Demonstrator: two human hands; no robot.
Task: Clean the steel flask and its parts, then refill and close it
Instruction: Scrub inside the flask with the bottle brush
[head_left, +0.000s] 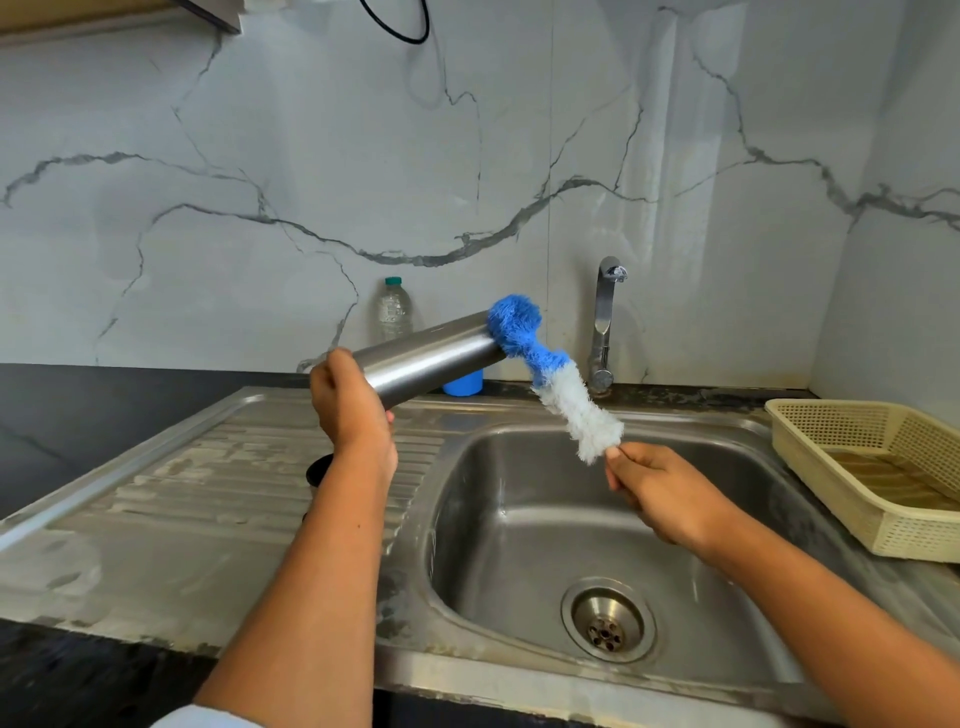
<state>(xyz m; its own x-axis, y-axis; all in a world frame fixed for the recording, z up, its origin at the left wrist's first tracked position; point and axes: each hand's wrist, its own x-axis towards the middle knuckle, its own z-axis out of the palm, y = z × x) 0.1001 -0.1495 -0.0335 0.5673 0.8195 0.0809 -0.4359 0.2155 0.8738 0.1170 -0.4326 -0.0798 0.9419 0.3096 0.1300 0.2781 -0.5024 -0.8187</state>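
My left hand (349, 405) grips the bottom end of the steel flask (431, 358), which lies nearly level above the sink's left rim with its mouth pointing right. A bottle brush (550, 374) with blue and white bristles has its blue tip at the flask's mouth. My right hand (657, 491) pinches the brush's handle just below the white bristles, over the basin. A dark round part (318, 470), partly hidden behind my left forearm, stands on the draining board. A blue cap-like part (464, 383) sits on the rim behind the flask.
The steel sink (519, 519) has a drain (607, 621) and a tap (605, 322) at the back. A ribbed draining board (208, 478) lies left. A cream plastic basket (878, 467) stands at right. A clear plastic bottle (395, 309) stands against the marble wall.
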